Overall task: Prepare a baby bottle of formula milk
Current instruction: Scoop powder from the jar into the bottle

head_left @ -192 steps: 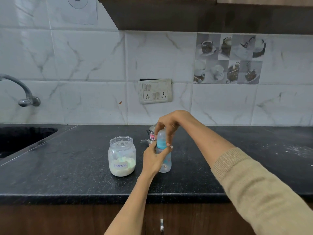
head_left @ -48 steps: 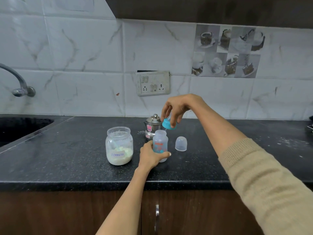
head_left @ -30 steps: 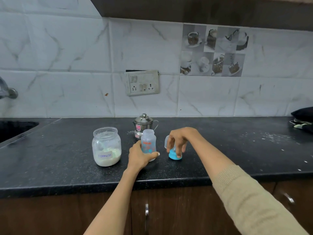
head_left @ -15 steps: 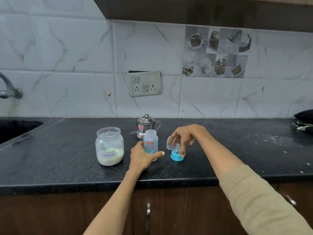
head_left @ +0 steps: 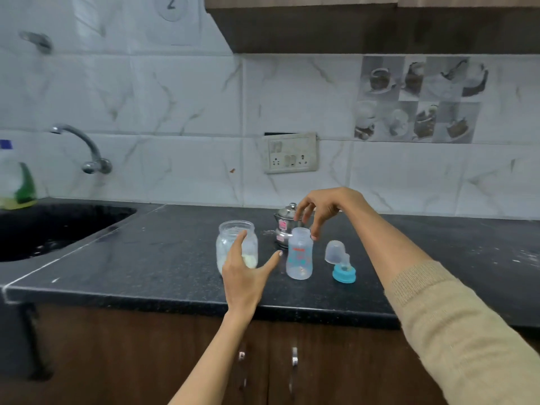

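Left hand (head_left: 244, 276) off the clear uncapped bottle (head_left: 299, 254), fingers spread, right hand (head_left: 324, 207) hovering above, fingers loose, grasping nothing

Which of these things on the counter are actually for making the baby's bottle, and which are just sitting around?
For the bottle:
- open baby bottle
- blue teat ring
- clear cap
- formula jar
- small steel pot, probably the water

Just lying about:
- tap and sink
- wall socket
- green-and-white bottle by the sink
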`<action>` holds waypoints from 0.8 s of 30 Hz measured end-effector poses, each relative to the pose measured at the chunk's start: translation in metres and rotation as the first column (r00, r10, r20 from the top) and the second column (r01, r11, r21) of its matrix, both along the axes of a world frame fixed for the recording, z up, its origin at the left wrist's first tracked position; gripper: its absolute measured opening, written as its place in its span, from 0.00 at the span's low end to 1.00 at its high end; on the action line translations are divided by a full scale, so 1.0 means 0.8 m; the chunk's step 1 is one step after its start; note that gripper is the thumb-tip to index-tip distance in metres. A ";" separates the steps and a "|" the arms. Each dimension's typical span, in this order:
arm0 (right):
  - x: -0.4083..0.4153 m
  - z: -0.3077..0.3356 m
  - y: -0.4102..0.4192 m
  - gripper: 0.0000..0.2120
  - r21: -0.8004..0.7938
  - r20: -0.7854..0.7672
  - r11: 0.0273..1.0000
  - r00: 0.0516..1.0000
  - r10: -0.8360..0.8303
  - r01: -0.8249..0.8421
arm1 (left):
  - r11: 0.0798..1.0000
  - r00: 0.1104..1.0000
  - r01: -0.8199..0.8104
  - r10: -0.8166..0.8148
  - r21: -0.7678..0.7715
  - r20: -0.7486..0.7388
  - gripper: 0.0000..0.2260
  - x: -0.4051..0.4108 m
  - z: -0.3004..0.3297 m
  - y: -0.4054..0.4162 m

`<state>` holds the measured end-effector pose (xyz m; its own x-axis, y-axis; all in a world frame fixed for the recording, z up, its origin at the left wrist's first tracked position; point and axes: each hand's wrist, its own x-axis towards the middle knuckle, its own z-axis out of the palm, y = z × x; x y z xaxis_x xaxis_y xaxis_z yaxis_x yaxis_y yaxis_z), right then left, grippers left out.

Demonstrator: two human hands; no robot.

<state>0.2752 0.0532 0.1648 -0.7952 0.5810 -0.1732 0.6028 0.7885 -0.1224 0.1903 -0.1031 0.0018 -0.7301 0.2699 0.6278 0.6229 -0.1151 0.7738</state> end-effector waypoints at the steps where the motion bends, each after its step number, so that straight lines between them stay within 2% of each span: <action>1: -0.013 0.003 -0.005 0.27 -0.009 -0.017 1.000 1.000 0.014 -0.014 | 0.999 0.999 -0.040 0.040 0.001 0.000 0.35 -0.010 -0.001 -0.008; 5: -0.067 0.007 -0.029 0.20 -0.022 -0.114 0.997 0.991 0.065 -0.068 | 0.994 0.992 -0.090 0.095 -0.054 0.085 0.39 -0.049 -0.010 -0.036; 9: -0.115 0.002 -0.052 0.11 0.018 -0.244 0.994 0.963 0.111 -0.110 | 0.963 0.987 -0.039 0.079 -0.268 0.141 0.49 -0.073 -0.015 -0.043; 13: -0.151 -0.010 -0.073 0.09 0.029 -0.257 0.988 0.954 0.153 -0.151 | 0.875 0.983 0.031 0.060 -0.483 0.173 0.55 -0.081 -0.010 -0.034; 18: -0.184 -0.038 -0.084 0.10 0.017 -0.191 0.990 0.972 0.139 -0.138 | 0.858 0.985 0.072 0.020 -0.508 0.172 0.51 -0.089 -0.008 -0.024; 21: -0.195 -0.053 -0.082 0.11 0.087 -0.161 0.987 0.976 0.144 -0.132 | 0.847 0.982 0.116 -0.019 -0.519 0.189 0.57 -0.091 -0.009 -0.020; 24: -0.199 -0.059 -0.076 0.12 0.093 -0.145 0.989 0.981 0.128 -0.115 | 0.844 0.979 0.118 -0.011 -0.523 0.203 0.56 -0.091 -0.009 -0.018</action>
<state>0.1157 -0.0075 0.1178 -0.8741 0.4857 -0.0012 0.4814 0.8661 -0.1346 0.1172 -0.1173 -0.0056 -0.7870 0.5726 0.2297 0.4679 0.3112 0.8272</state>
